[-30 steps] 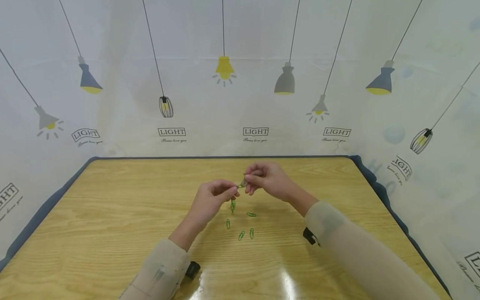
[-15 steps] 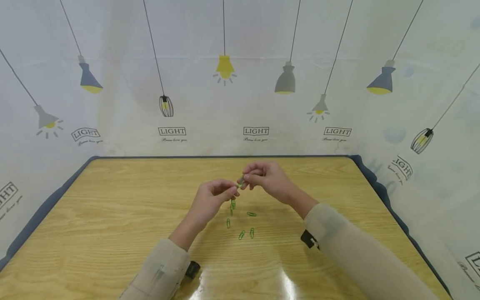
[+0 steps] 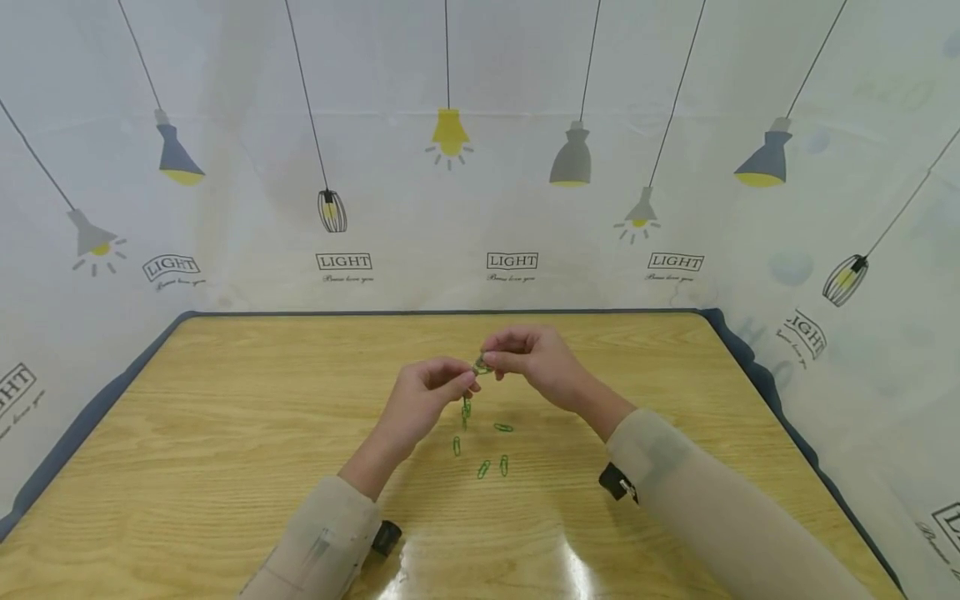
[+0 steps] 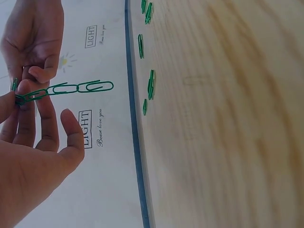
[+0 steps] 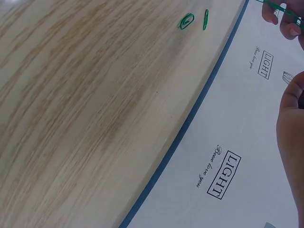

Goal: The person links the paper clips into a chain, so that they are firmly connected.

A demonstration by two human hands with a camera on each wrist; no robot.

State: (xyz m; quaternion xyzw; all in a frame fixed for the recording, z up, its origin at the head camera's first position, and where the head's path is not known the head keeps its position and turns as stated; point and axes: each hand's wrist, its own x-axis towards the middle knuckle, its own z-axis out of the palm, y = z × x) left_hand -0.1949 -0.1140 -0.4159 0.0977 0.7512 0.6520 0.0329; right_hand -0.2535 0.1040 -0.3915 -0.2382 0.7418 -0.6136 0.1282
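Observation:
A chain of linked green paper clips (image 4: 66,89) hangs from my left hand (image 3: 420,400), its top end pinched between thumb and forefinger. Just above and to the right, my right hand (image 3: 547,367) pinches another green paper clip (image 3: 482,365) between thumb and fingertips. The two hands' fingertips are close together over the far middle of the table, and this clip spans the small gap between them. In the left wrist view, fingers partly cover the spot where the single clip meets the chain. The right wrist view catches only part of my right hand (image 5: 290,128) at its edge.
Several loose green paper clips lie on the wooden table (image 3: 225,433) below the hands, one of them a clip (image 3: 503,427) right of the chain. Behind the table's dark blue edge stands a white backdrop (image 3: 420,208) printed with lamps.
My right hand has shifted slightly left, bringing its paper clip closer to the left fingertips and changing its angle. The left hand and the loose clips have stayed in place.

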